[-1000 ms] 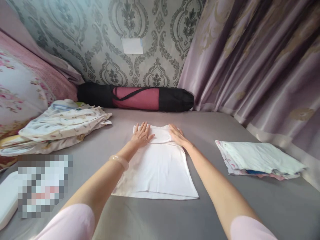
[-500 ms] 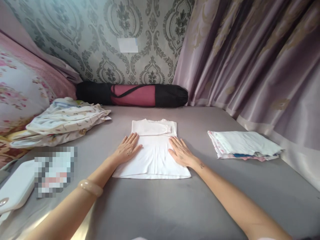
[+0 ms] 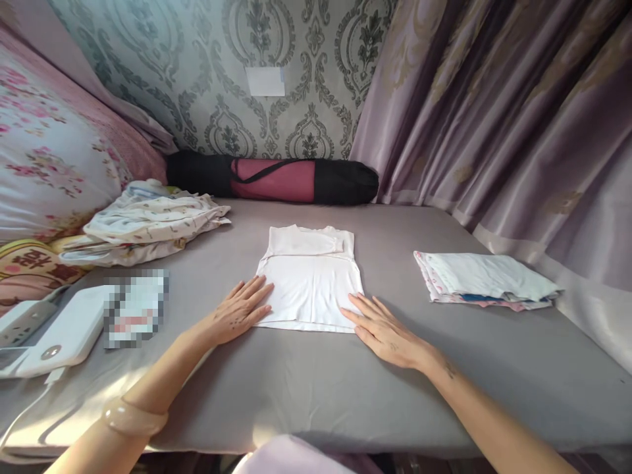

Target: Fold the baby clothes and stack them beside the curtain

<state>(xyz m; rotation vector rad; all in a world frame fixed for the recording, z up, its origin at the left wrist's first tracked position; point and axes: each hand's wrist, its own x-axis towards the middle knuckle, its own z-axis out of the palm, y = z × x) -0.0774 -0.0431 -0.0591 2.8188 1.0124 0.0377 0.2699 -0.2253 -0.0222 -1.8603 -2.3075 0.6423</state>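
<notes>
A small white long-sleeved shirt (image 3: 311, 286) lies flat on the grey sheet in front of me, its sleeves laid across the top part and its hem towards me. My left hand (image 3: 239, 309) rests with fingers stretched out, their tips on the shirt's lower left edge. On the other side, my right hand (image 3: 388, 329) lies flat with its fingertips on the lower right edge near the hem. Neither hand grips the cloth. A pale bangle (image 3: 134, 418) circles my left forearm.
Folded clothes (image 3: 486, 280) form a stack at the right. Rumpled patterned clothes (image 3: 153, 220) are heaped at the left, near a white power bank (image 3: 74, 332), a cable and a power strip (image 3: 24, 322). A black and maroon roll bag (image 3: 274, 179) lies along the wall.
Both hands have slid down the shirt towards its hem and side edges. The shirt's lower part looks narrower at the sides. The camera view has shifted slightly.
</notes>
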